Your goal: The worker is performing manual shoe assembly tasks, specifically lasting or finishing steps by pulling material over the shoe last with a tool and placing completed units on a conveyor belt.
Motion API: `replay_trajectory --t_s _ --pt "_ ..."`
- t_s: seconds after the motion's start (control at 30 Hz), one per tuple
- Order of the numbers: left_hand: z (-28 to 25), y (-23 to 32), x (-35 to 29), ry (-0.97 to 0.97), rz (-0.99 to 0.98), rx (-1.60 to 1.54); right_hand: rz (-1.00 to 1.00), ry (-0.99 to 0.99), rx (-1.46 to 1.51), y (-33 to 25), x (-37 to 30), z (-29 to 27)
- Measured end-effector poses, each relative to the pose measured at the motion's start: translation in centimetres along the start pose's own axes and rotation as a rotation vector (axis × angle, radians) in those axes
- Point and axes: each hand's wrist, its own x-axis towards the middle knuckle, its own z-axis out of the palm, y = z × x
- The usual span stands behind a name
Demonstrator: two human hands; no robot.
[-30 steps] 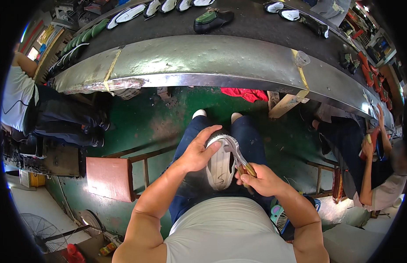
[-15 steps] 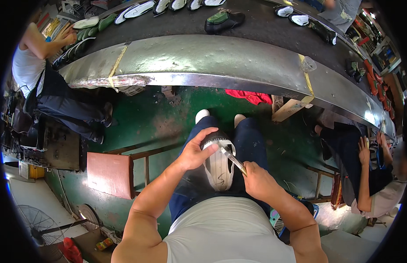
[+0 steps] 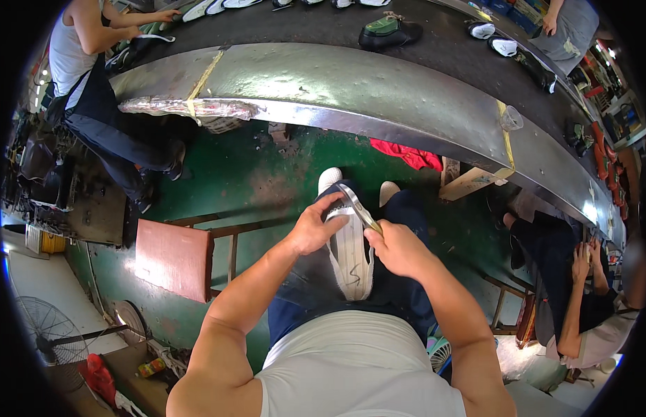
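Note:
On my lap lies a shoe (image 3: 352, 263), sole up, toe pointing away from me; its pale bottom carries a dark curved mark. My left hand (image 3: 313, 228) is closed round the toe from the left, thumb over the sole, index finger close to the tool's head. My right hand (image 3: 398, 244) is closed round the handle of a slim silver hand tool (image 3: 358, 208) with a brassy grip. The tool slants over the toe, its curved head at the toe's far edge. Whether it is pliers or a hammer, I cannot tell.
A metal-edged workbench (image 3: 302, 76) curves across the front, bearing a green and black shoe (image 3: 388, 32) and rows of others. A brown-topped stool (image 3: 171, 260) stands left, a fan (image 3: 48, 326) at lower left. One person (image 3: 76, 52) stands left; another person (image 3: 580, 306) sits right.
The tool has moved from the sole near the toe up to the toe's far edge, its head raised. My left hand has shifted slightly. The view has turned a little.

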Motion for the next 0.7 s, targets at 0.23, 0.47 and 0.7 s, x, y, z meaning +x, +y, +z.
replay_trajectory --t_s 0.23,0.47,0.7 --pt "-0.9 -0.2 1.7 -0.109 -0.046 -0.033 -0.152 0.159 0.642 1.9 0.8 0.5" --pt "2.8 -1.6 6.7 -0.211 -0.404 0.053 -0.249 0.630 0.302 11.4 -0.6 7.8" --pt "6.4 -6.1 9.0 -0.231 -0.475 0.109 0.481 0.375 1.382 7.1 -14.6 3.6"
